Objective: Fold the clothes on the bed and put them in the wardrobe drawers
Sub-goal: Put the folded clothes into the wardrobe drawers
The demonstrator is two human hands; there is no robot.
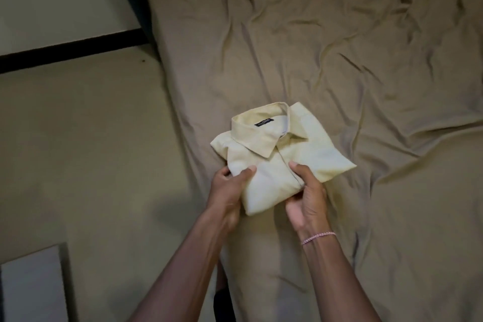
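Observation:
A pale yellow collared shirt (277,157) lies folded into a compact rectangle on the bed (339,47), collar up, with a dark label inside the neck. My left hand (230,188) grips its near left edge, thumb on top and fingers underneath. My right hand (305,196) grips the near right part beside the button placket, thumb on top. A pink and white cord bracelet circles my right wrist. No wardrobe or drawers are in view.
The bed is covered by a wrinkled tan sheet that drapes over its left edge. Left of the bed is beige floor (78,151) with a black skirting strip (65,52) along a white wall. A pale flat panel (31,285) sits at the lower left corner.

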